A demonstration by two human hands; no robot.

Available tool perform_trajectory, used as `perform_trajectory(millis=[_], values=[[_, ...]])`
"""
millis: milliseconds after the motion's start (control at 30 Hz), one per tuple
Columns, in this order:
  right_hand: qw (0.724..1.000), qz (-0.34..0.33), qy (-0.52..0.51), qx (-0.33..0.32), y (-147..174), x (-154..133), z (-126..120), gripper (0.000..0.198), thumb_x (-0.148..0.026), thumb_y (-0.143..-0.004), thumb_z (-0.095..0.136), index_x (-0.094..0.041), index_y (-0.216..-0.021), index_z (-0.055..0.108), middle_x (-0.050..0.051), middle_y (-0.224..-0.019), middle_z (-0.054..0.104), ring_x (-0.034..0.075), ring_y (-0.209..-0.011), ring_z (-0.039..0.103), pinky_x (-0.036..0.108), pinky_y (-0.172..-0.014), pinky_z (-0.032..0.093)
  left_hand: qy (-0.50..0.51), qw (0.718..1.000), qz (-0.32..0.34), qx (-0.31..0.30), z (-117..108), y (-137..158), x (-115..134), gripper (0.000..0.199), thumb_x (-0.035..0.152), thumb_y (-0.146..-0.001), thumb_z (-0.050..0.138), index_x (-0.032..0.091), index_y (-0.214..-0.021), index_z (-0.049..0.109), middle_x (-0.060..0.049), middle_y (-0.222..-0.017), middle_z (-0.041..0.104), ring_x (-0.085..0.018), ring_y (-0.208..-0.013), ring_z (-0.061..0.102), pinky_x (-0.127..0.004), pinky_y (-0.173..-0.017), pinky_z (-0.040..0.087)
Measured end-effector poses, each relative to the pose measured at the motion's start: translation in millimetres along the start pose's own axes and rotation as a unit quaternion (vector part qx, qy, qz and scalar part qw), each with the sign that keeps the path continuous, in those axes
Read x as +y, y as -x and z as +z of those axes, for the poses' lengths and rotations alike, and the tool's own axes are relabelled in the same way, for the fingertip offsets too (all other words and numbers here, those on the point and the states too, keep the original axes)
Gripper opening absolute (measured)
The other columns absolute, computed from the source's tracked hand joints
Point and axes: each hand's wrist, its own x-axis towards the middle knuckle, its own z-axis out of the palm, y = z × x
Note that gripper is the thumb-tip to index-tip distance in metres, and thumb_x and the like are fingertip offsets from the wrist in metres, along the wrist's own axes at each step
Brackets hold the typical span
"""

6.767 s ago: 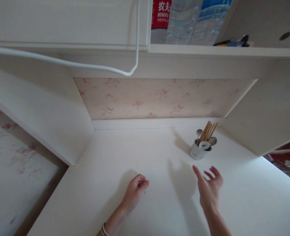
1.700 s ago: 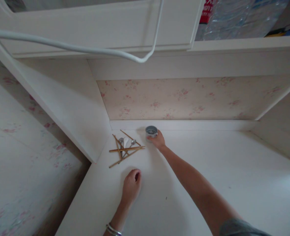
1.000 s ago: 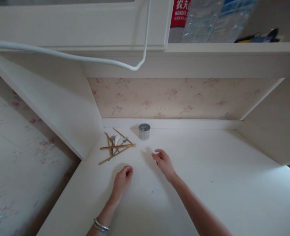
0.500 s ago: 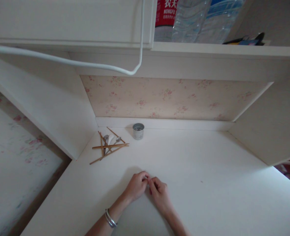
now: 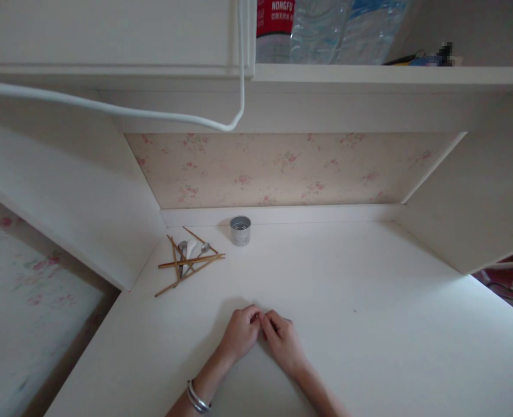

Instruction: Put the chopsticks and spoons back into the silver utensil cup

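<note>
My left hand (image 5: 243, 330) and my right hand (image 5: 282, 341) rest at the front middle of the white desk (image 5: 326, 278). Their curled fingertips touch each other, and no object shows between them. A silver bangle circles my left wrist. Farther back on the left lies a loose pile of brown chopsticks (image 5: 171, 286), crossing one another. Among them are a white spoon (image 5: 190, 249) and metal spoons (image 5: 204, 248). Just right of the pile, a grey metal holder with holes (image 5: 240, 233) stands upright near the back edge. Both hands are apart from these things.
A white cable (image 5: 152, 114) hangs across the upper left. Overhead, a shelf (image 5: 347, 74) bears plastic bottles (image 5: 321, 32) and small dark items. White side panels (image 5: 465, 202) bound the desk, with floral wallpaper (image 5: 260, 168) behind.
The view has shifted and turned slightly. My hands stay together in the same pose, and the chopsticks, spoons and holder have not moved on the desk.
</note>
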Motion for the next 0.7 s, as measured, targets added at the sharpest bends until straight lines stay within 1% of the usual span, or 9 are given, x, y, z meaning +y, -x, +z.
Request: perform_trajectory(millis=[167, 400, 700], values=[[1.000, -0.004, 0.005, 0.003, 0.1, -1.3, -0.6, 0.038, -0.042, -0.095, 0.043, -0.019, -0.068, 0.056, -0.002, -0.057, 0.051, 0.012, -0.053, 0.044, 0.023, -0.052, 0.032, 0.008, 1.000, 0.000, 0.003, 1.0, 1.3, -1.1, 0.023, 0.021, -0.082, 0.042, 0.017, -0.071, 0.062, -0.001, -0.066, 0.062, -0.014, -0.064, 0.055, -0.022, -0.061, 0.036], [1.000, 0.004, 0.004, -0.009, 0.2, -5.3, -2.1, 0.039, -0.045, -0.095, 0.041, -0.020, -0.070, 0.056, -0.001, -0.061, 0.053, 0.014, -0.057, 0.048, 0.023, -0.056, 0.035, -0.007, 1.000, 0.006, 0.003, 1.6, 0.9, -1.7, 0.024, 0.019, -0.082, 0.041, 0.017, -0.072, 0.062, -0.001, -0.066, 0.063, -0.014, -0.064, 0.055, -0.023, -0.061, 0.036], [1.000, 0.005, 0.007, -0.004, -1.0, -1.7, -0.1, 0.039, -0.045, -0.095, 0.042, -0.019, -0.071, 0.056, -0.002, -0.061, 0.052, 0.013, -0.057, 0.048, 0.023, -0.056, 0.034, -0.007, 1.000, 0.006, 0.004, 1.0, 1.6, 0.2, 0.025, 0.018, -0.083, 0.041, 0.017, -0.073, 0.063, -0.002, -0.068, 0.065, -0.014, -0.065, 0.057, -0.023, -0.062, 0.036]])
